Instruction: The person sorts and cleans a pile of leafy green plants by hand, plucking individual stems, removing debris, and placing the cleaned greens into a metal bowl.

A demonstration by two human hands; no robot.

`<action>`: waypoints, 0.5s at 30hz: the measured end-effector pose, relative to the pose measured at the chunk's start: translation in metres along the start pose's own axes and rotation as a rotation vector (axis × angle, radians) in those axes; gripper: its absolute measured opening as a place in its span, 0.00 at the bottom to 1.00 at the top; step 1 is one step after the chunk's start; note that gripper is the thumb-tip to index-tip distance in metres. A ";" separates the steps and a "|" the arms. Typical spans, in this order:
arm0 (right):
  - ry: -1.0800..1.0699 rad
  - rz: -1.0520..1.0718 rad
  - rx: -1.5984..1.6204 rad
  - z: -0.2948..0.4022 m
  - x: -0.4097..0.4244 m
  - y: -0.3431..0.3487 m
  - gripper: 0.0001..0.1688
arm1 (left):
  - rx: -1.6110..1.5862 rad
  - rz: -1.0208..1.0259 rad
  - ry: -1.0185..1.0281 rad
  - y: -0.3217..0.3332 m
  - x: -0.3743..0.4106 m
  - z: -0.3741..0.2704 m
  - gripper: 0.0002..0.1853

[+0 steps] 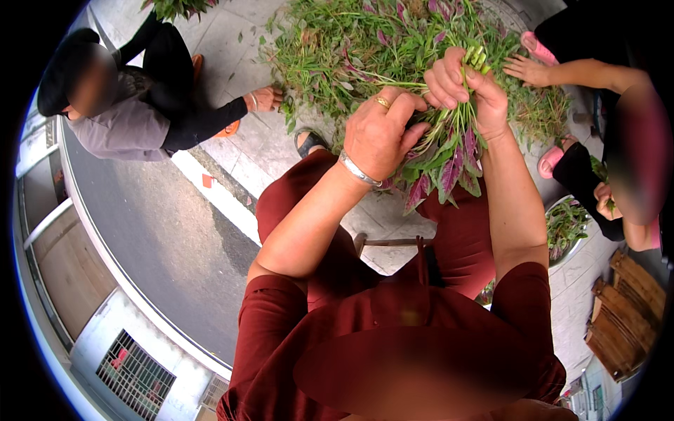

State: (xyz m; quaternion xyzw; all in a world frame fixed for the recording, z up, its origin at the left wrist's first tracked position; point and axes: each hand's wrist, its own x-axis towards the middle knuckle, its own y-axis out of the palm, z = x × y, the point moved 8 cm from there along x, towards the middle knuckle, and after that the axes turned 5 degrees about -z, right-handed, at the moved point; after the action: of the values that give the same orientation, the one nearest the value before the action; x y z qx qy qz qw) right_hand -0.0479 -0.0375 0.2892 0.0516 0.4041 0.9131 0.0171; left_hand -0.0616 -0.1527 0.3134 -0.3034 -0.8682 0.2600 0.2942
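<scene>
A bunch of leafy greens with purple-centred leaves, which look like amaranth point(451, 171), is held in my right hand point(468, 92). Its cut stalk ends point(476, 58) stick out above the fingers, and the leaves hang down over my knees. Close against the bunch on its left, my left hand point(384, 131) has its fingers curled and wears a ring and a silver bracelet. Whether a stem lies within those fingers is hidden. One thin stalk point(389, 81) with purple leaves runs behind the left hand towards the right fingertips. Beyond both hands spreads a heap of loose greens point(337, 47).
At left a crouching person point(121, 121) reaches to the heap's edge. Another person's hand point(529, 71) rests at its right side, near pink slippers point(550, 160). A metal basin point(571, 252) of greens and wooden stools point(626, 316) stand at right. A road point(158, 210) runs at left.
</scene>
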 end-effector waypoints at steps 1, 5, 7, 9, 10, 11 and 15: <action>-0.006 -0.002 -0.006 0.000 -0.001 0.000 0.17 | 0.011 -0.005 0.022 0.001 0.000 -0.001 0.14; -0.029 -0.009 -0.020 -0.001 -0.001 0.001 0.18 | 0.039 -0.028 0.075 0.004 -0.001 0.000 0.11; -0.022 0.010 -0.035 0.000 -0.001 0.003 0.18 | 0.022 -0.029 0.048 0.004 0.001 0.002 0.09; -0.005 0.019 -0.042 -0.001 -0.002 0.003 0.18 | -0.016 -0.016 -0.017 0.001 0.002 0.005 0.07; 0.009 0.020 -0.042 -0.001 -0.003 0.003 0.18 | -0.056 -0.024 -0.029 0.001 0.002 0.009 0.07; 0.023 0.020 -0.041 -0.001 -0.004 0.002 0.18 | -0.096 -0.033 -0.040 0.001 0.003 0.014 0.07; -0.001 -0.018 -0.008 0.002 -0.003 -0.003 0.17 | -0.318 0.004 -0.280 0.002 0.000 0.038 0.04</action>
State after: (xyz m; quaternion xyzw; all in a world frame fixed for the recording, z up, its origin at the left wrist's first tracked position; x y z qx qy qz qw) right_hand -0.0443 -0.0339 0.2883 0.0486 0.4008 0.9145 0.0257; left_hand -0.0861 -0.1621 0.2864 -0.3088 -0.9301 0.1597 0.1187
